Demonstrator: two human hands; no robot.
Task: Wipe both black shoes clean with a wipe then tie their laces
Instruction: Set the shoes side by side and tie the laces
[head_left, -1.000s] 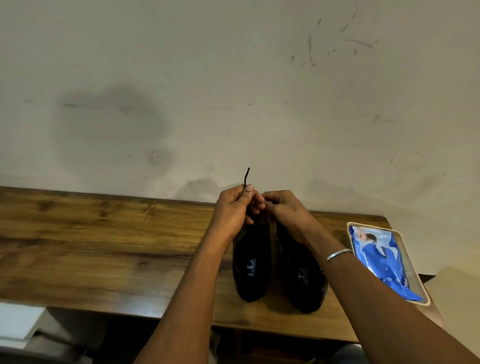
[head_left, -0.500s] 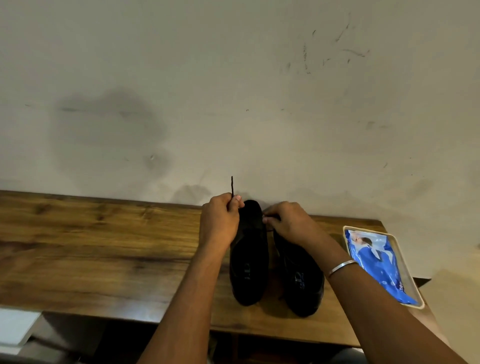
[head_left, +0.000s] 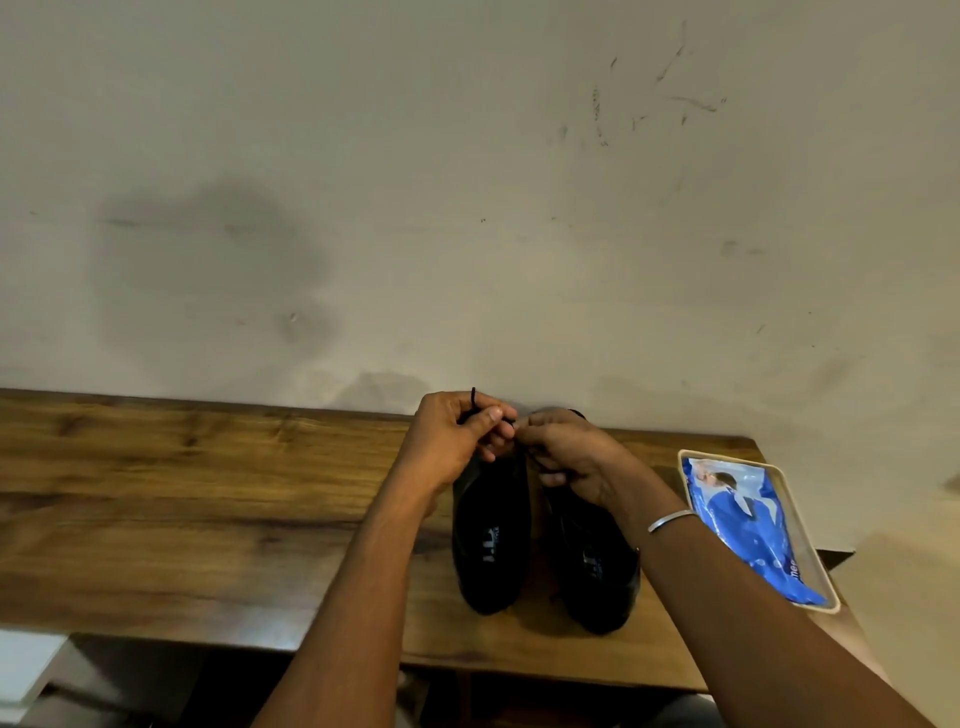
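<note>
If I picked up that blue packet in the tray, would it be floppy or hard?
Probably floppy: the blue packet looks like a wrinkled, soft plastic pouch. Likely slippery too, since its surface shines. It lies flat in the tray, so it shouldn't roll.

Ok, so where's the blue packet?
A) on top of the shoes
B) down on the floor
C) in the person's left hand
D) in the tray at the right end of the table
D: the blue packet lies flat inside the tray at the right end of the table, just right of the nearer black shoe.
</note>
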